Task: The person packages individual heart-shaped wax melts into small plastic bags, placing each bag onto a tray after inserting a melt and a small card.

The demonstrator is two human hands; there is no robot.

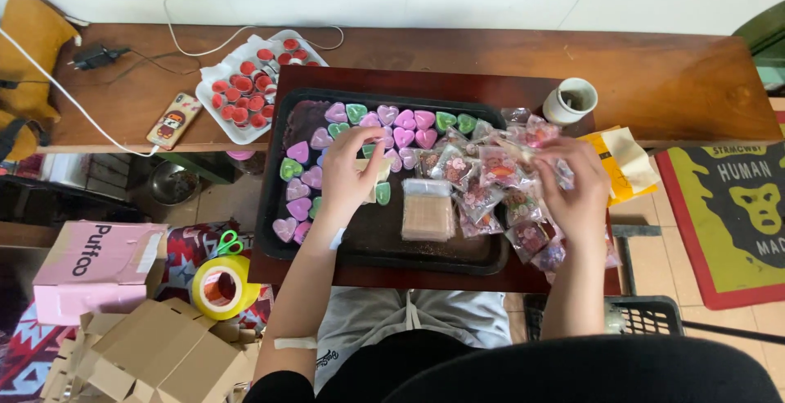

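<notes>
The left hand (pixel 347 176) hovers over the black tray (pixel 282 109), its fingers bent together and pinching a small pale piece (pixel 378 169); what kind of thing it is I cannot tell. Left of and beyond this hand lie the heart-shaped pieces (pixel 304 178) in pink, purple and green, some touching each other. Just right of it, a stack of clear small bags (pixel 427 209) lies flat on the tray. Farther right, the right hand (pixel 576 186) is curled, and its fingertips pinch a thin clear bag (pixel 523 148) above the heap of filled packets (pixel 499 199). I judge this bag to be very light, soft and a little slippery, so holding it at the open edge seems best.
</notes>
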